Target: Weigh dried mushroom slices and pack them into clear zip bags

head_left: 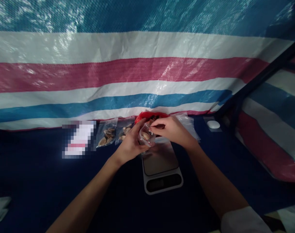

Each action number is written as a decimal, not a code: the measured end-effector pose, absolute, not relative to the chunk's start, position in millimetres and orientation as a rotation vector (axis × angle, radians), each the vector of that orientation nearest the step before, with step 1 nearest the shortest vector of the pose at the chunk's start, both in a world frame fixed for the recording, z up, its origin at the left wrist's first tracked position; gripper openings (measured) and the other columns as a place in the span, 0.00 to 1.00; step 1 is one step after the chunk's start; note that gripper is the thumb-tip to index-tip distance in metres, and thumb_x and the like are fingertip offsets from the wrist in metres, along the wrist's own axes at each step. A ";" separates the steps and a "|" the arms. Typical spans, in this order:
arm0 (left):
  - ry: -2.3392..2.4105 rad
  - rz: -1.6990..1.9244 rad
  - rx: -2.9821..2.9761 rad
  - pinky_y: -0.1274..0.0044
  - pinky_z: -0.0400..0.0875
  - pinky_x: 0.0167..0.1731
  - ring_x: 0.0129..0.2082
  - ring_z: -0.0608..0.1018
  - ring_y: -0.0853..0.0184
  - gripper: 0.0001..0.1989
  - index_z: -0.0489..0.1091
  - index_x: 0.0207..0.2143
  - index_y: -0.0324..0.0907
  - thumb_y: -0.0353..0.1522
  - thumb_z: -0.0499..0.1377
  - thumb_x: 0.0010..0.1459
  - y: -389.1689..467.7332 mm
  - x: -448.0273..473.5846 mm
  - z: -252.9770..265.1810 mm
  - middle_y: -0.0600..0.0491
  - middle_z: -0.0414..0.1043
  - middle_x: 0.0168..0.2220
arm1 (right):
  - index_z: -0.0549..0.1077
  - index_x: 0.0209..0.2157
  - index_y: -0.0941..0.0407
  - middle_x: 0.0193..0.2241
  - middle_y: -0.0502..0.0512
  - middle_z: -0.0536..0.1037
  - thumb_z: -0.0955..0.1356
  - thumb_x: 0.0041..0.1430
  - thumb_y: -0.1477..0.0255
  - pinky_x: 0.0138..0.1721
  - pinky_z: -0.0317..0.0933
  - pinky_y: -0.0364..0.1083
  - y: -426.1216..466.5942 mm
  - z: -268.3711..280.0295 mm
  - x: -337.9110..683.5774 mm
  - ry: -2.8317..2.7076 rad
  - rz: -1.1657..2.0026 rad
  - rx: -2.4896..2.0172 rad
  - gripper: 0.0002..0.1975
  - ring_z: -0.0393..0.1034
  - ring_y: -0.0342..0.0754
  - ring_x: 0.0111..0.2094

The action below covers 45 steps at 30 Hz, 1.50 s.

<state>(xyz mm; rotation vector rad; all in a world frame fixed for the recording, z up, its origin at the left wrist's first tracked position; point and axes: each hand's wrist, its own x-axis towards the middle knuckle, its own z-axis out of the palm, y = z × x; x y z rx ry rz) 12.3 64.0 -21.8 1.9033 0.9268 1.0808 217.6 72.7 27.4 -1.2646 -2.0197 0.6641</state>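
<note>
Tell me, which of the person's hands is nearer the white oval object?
Right. The right hand is left of the white oval object, at the mouth of the small clear bag; the left hand is farther left, holding that bag.

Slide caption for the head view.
Left hand holds a clear plastic bag, right hand at its opening, digital scale nearby.

A dark blue worktop [118, 200] carries a white-edged scale [160, 161]. Farther back sit a red bag [144, 115] and, leftward, two filled clear bags [108, 125].
</note>
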 end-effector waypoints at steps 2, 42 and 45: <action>0.922 1.057 1.859 0.62 0.80 0.52 0.53 0.81 0.51 0.38 0.66 0.64 0.49 0.37 0.73 0.52 62.2 13.5 -20.5 0.45 0.78 0.54 | 0.85 0.34 0.50 0.30 0.50 0.84 0.73 0.60 0.67 0.33 0.70 0.47 73.8 26.0 217.6 -1.961 0.749 -1.248 0.05 0.78 0.49 0.31; 1.009 1.039 1.583 0.66 0.79 0.51 0.48 0.83 0.55 0.22 0.77 0.50 0.41 0.42 0.70 0.57 83.7 -45.1 27.9 0.44 0.82 0.48 | 0.79 0.55 0.53 0.56 0.60 0.80 0.73 0.64 0.68 0.53 0.68 0.52 139.4 -27.0 161.7 -2.689 0.219 -1.001 0.18 0.75 0.58 0.55; 1.026 1.010 1.581 0.68 0.78 0.52 0.49 0.82 0.56 0.23 0.77 0.50 0.39 0.43 0.70 0.57 83.4 -43.4 29.6 0.44 0.81 0.48 | 0.79 0.55 0.55 0.56 0.61 0.80 0.72 0.65 0.69 0.54 0.67 0.54 139.4 -32.5 162.8 -2.705 0.150 -1.030 0.18 0.75 0.59 0.56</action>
